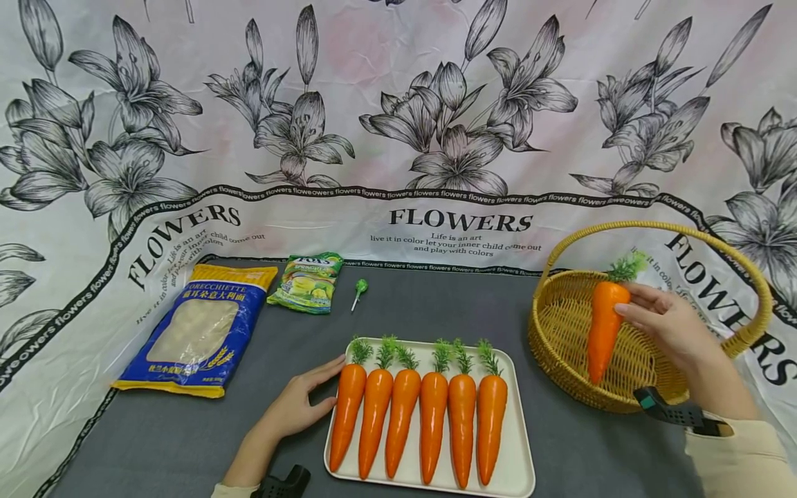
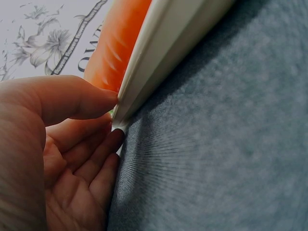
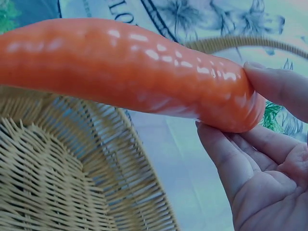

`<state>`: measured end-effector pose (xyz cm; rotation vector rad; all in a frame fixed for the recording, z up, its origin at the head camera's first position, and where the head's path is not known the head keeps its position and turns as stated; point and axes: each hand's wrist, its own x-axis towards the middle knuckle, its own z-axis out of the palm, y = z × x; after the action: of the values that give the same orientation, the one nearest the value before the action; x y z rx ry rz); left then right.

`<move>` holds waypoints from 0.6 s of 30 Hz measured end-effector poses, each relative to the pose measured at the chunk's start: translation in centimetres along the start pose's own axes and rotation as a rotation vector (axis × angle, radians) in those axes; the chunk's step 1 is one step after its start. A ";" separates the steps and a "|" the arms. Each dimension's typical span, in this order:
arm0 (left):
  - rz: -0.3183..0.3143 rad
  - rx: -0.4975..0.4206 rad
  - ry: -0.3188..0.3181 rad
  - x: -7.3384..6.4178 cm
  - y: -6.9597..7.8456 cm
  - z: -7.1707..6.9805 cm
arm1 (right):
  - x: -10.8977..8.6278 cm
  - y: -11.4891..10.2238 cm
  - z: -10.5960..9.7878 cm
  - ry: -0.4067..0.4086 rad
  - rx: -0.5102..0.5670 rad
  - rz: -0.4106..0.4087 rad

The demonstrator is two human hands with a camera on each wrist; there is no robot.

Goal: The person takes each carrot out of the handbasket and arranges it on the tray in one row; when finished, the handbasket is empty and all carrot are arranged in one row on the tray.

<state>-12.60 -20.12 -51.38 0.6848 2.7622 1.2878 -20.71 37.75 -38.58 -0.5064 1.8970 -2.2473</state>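
Note:
Thumb and fingers of my right hand [image 1: 669, 321] pinch a carrot [image 1: 604, 328] near its leafy top. It hangs tip down over the wicker basket [image 1: 540, 339]. From the right wrist view, the carrot [image 3: 130, 67] stretches across the basket weave [image 3: 43, 178], thumb on one side and fingers on the other. My left hand [image 1: 301, 401] touches the left rim of a cream tray [image 1: 519, 443], its fingers fairly straight. Up close in the left wrist view, the thumb and fingertips meet the tray edge [image 2: 149, 62]. Several carrots [image 1: 434, 422] lie side by side on the tray, green tops away from me.
A blue and yellow pasta bag [image 1: 193, 332] lies at the left on the grey cloth [image 1: 429, 304]. Beside it are a green candy packet [image 1: 308, 282] and a small green lollipop [image 1: 360, 287]. The basket's tall handle [image 1: 654, 225] arches above its opening. Flower-printed fabric [image 1: 349, 138] hangs behind.

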 end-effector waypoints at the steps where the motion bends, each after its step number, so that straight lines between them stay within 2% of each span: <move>1: 0.002 0.001 0.000 0.0 0.0 0.0 | -0.2 0.0 0.3 -0.017 -0.008 -0.018; 6: 0.002 -0.005 -0.004 0.0 0.0 0.1 | -1.0 0.0 2.0 -0.053 -0.022 -0.064; 18: 0.008 0.012 0.004 0.0 -0.2 0.1 | -2.9 1.5 7.3 -0.058 -0.084 -0.072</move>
<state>-12.67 -20.13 -51.61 0.6955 2.7758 1.2761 -15.57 31.71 -39.44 -0.6541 1.9809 -2.1781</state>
